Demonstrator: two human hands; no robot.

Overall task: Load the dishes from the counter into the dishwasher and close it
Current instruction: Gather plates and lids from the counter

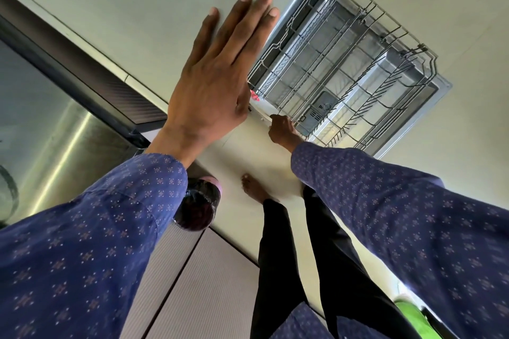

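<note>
Right hand [282, 129] fingers hidden behind rack [344, 63]

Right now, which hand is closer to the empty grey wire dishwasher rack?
Right. The right hand grips the near edge of the grey wire dishwasher rack. The left hand is raised, fingers straight, beside the rack, not touching it.

An open dishwasher [429, 91] seen from above — its grey wire rack [344, 69] is pulled out over the lowered door and appears to hold no dishes. The right hand [283, 129] grips the rack's near corner.
</note>
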